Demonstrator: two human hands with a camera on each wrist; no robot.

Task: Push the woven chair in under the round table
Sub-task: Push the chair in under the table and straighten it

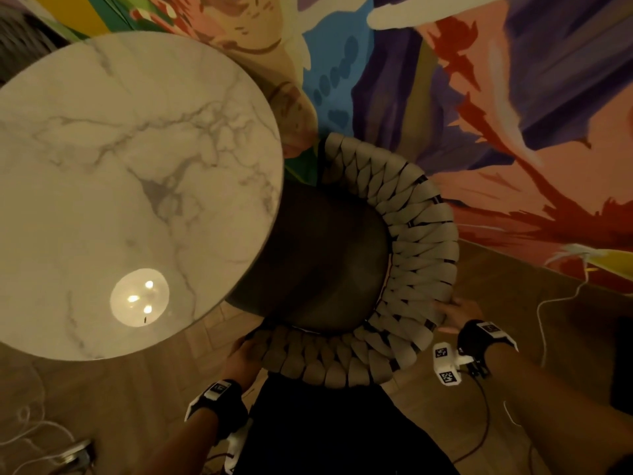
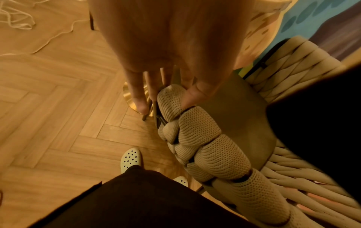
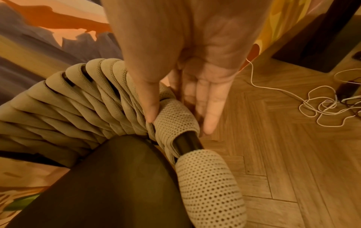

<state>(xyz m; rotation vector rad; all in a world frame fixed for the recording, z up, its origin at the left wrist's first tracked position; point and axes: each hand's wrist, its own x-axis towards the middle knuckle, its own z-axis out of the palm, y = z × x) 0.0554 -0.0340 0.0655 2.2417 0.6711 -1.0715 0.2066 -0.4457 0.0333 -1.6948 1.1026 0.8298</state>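
Observation:
The woven chair (image 1: 416, 234) has a beige braided backrest and a dark seat (image 1: 322, 258), whose front lies beneath the edge of the round marble table (image 1: 137, 186). My left hand (image 1: 245, 353) is at the left end of the backrest rim. In the left wrist view my left hand (image 2: 164, 104) has its thumb on the braid (image 2: 199, 128) and straight fingers hanging down the outer side. My right hand (image 1: 452, 313) lies against the right side of the backrest. In the right wrist view my right hand (image 3: 180, 121) straddles the rim (image 3: 175, 117), thumb inside, straight fingers outside.
A painted mural wall (image 1: 479, 97) stands close behind the chair. White cables (image 1: 555, 303) trail over the herringbone wood floor on the right, and more (image 1: 24, 426) lie at the left. The table's gold foot (image 2: 128, 94) sits near my pale perforated shoe (image 2: 131, 158).

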